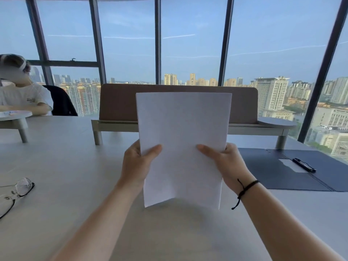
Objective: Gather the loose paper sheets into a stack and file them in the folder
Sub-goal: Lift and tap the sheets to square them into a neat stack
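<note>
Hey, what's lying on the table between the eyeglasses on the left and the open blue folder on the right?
In the head view, only the paper stack, held upright by both hands; otherwise bare table.

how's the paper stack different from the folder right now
The paper stack is white; the folder is dark blue. The stack is held upright off the table by the left hand and right hand; the folder lies flat and open at the right, untouched. A black clip sits inside the folder; the stack's face shows nothing on it. Both are flat and rectangular.
</note>
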